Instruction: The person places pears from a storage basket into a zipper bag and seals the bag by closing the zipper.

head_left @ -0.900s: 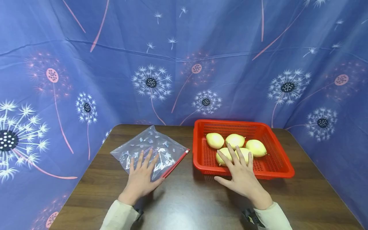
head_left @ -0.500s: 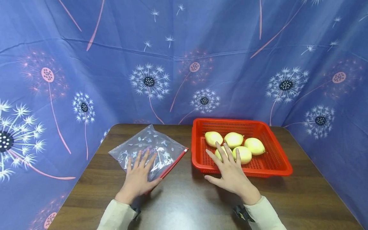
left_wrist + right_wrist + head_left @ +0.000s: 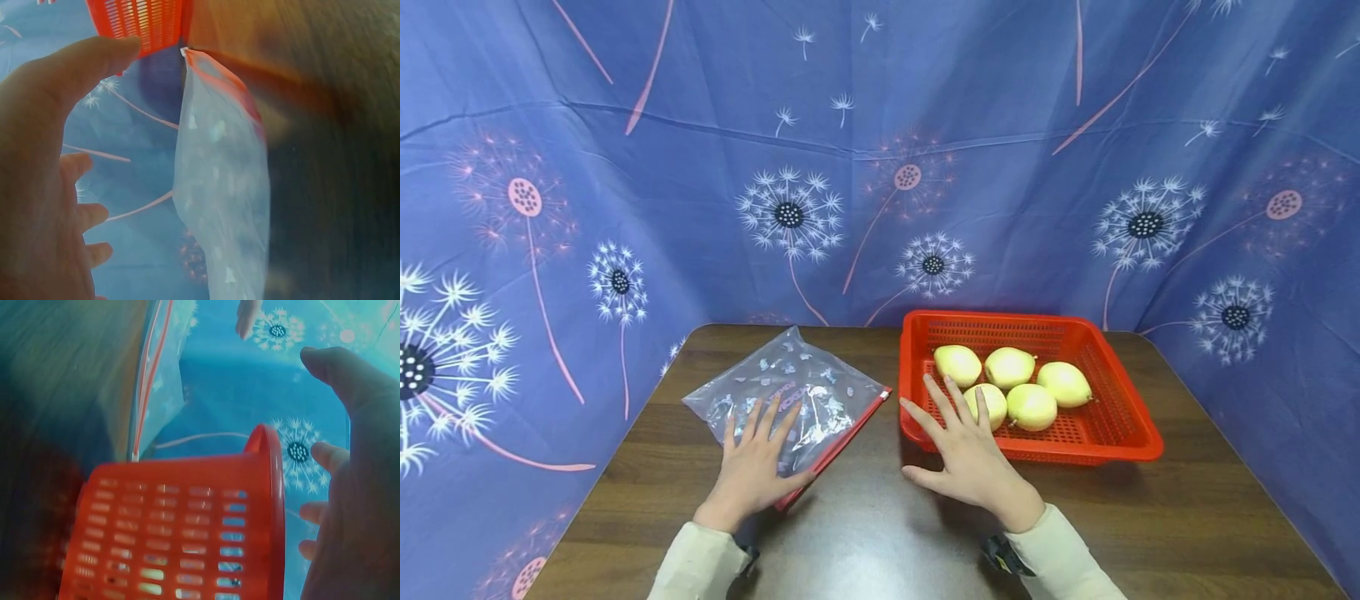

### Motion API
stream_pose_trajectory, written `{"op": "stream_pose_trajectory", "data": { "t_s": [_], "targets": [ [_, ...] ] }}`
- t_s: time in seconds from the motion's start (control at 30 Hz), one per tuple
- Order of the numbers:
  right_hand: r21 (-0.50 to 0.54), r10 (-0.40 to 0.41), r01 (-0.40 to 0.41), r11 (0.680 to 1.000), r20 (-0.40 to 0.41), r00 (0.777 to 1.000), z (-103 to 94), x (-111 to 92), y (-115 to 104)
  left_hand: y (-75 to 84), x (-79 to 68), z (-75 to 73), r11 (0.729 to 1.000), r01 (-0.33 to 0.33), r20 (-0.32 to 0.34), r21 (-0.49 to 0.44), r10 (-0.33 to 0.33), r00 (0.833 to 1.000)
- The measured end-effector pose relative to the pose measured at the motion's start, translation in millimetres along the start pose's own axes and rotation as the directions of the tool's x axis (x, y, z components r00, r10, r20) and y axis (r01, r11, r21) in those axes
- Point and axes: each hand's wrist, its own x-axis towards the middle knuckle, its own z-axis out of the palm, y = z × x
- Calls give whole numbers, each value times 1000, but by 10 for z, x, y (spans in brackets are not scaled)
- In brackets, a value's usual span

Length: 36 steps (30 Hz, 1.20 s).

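My left hand (image 3: pixel 751 468), fingers spread, hovers above the near edge of a clear zip bag (image 3: pixel 805 392) with a red zip strip. In the left wrist view the bag (image 3: pixel 219 169) lies below the palm, apart from the fingers. My right hand (image 3: pixel 973 458) is also spread, held over the near left corner of a red plastic basket (image 3: pixel 1120 450). Several pale yellow pears (image 3: pixel 1032 407) lie in the basket, one of them partly behind my right fingers. In the right wrist view the hand (image 3: pixel 356 444) stands off the basket's rim (image 3: pixel 275 506). Neither hand holds anything.
A dark brown wooden table (image 3: pixel 865 550) carries the bag on the left and the basket on the right. Behind and beside it hangs a blue cloth (image 3: pixel 865 125) with a dandelion print.
My right hand has moved left, from over the pears to the basket's near left corner. The left hand has shifted slightly left and nearer. Bag and basket have stayed in place.
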Motion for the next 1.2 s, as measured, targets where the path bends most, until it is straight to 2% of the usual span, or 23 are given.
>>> {"op": "stream_pose_trajectory", "data": {
  "t_s": [0.23,0.4,0.7,1.07,1.2],
  "targets": [
    [-24,-32,32,999,7,999,74,82,-93,-55,-4,16,999,16,12,-27,-16,1000],
    [-13,-46,46,999,33,998,119,140,-171,-105,-22,22,1000,22,21,-14,-22,1000],
    [-23,-96,97,995,29,995,200,280,-306,-205,-77,99,1000,13,26,16,-13,1000],
    [-33,-167,169,985,62,984,373,420,-495,-211,-126,132,999,36,94,-14,-34,995],
    [-26,-186,189,982,81,979,423,469,-558,-208,-143,155,1000,26,99,-15,-24,995]
  ]
}}
